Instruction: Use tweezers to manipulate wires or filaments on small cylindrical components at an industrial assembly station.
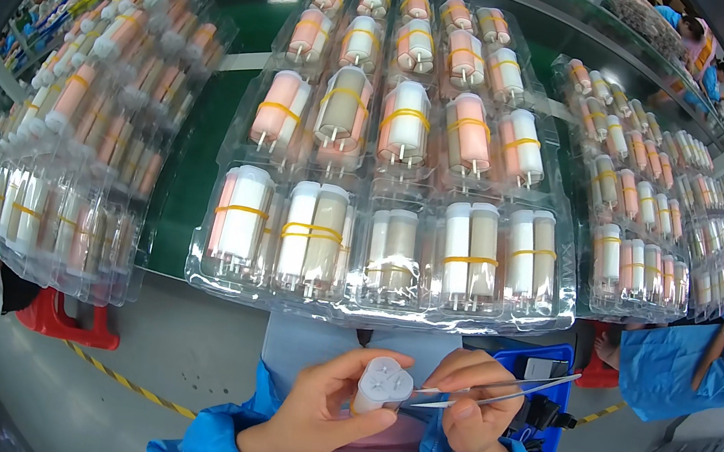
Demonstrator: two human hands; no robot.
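Near my body, my left hand (315,413) grips a small bundle of white-capped tubes (385,383), its round ends tilted up toward me. My right hand (475,424) pinches a pair of metal tweezers (535,390). The tweezers' two tips are apart and point left, close beside the bundle. Beyond my hands lies a clear plastic tray (348,312) with rows of similar bundles. These are pink, white and grey tubes (342,114) held by yellow bands, many with thin prongs at one end. My fingers hide the sides of the held bundle.
Stacked trays of tubes (75,124) rise at the left, and more trays (642,223) fill the right, all on a green surface (176,234). A blue bin (561,354) with dark items stands low at my right. Red stools (67,321) and co-workers in blue (681,362) flank me.
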